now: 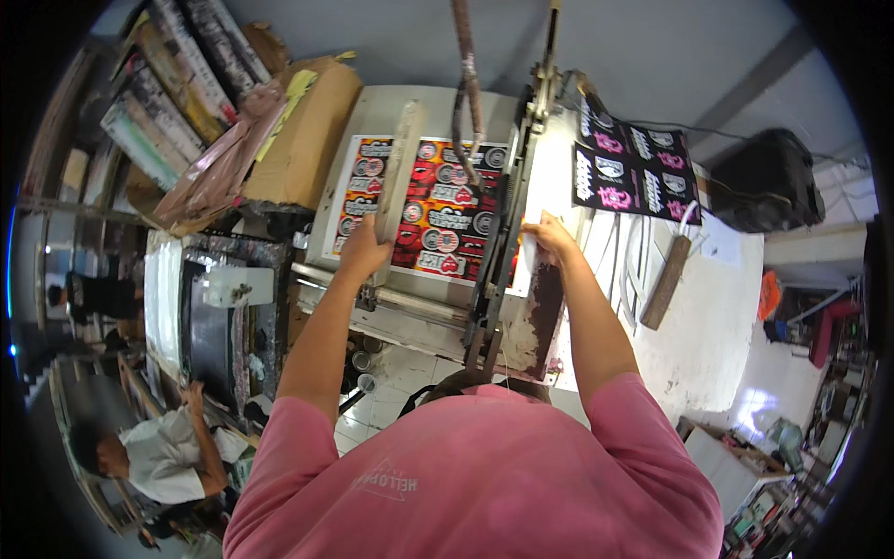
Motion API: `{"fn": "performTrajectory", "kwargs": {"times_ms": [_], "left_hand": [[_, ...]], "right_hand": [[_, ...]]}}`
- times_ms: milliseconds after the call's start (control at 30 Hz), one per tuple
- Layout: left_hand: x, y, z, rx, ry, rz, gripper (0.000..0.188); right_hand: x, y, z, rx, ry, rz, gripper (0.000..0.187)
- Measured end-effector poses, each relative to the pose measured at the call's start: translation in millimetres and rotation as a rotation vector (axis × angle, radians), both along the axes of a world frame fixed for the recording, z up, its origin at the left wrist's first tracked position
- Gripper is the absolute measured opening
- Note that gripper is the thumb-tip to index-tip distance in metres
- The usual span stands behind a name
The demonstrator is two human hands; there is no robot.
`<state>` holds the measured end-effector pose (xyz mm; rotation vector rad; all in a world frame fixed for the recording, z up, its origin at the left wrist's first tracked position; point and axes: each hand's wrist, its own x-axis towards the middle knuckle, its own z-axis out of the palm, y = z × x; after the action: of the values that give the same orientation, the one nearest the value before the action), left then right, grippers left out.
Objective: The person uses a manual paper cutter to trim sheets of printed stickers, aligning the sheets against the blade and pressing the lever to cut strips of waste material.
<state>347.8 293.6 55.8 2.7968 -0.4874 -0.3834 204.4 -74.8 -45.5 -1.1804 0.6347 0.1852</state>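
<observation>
A printed sheet (pixel 445 168) of red, orange and black sticker designs lies flat on the pale bed (pixel 333 186) of a guillotine-type cutter. Across its left part runs a long pale guide bar (pixel 402 149). My left hand (pixel 363 250) is closed around the near end of this bar, fingers on one side and thumb on the other. A dark metal cutter arm (pixel 503 238) crosses the sheet lengthwise. Beyond it, my right hand (pixel 556 238) pinches the sheet's right edge; the fingertips are partly hidden.
Black sheets with pink and white prints (pixel 633 163) lie at the right, near a wooden-handled tool (pixel 667 284) and a black bag (pixel 764 182). A cardboard box (pixel 303 135) and stacked frames stand left. A person in a white shirt (pixel 168 456) works at lower left.
</observation>
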Motion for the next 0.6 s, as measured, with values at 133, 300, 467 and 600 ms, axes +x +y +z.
{"fn": "performTrajectory", "kwargs": {"times_ms": [133, 300, 467, 600], "left_hand": [[-1, -2, 0, 0.001, 0.046, 0.009, 0.056], [0, 3, -3, 0.012, 0.054, 0.008, 0.059], [7, -17, -6, -0.002, 0.073, -0.058, 0.062], [-2, 2, 3, 0.024, 0.071, 0.011, 0.06]], "right_hand": [[3, 11, 7, -0.021, 0.009, 0.025, 0.025], [0, 24, 56, -0.012, 0.083, -0.027, 0.022], [4, 14, -20, -0.027, -0.062, -0.147, 0.016], [1, 28, 66, -0.127, 0.092, 0.011, 0.043]]}}
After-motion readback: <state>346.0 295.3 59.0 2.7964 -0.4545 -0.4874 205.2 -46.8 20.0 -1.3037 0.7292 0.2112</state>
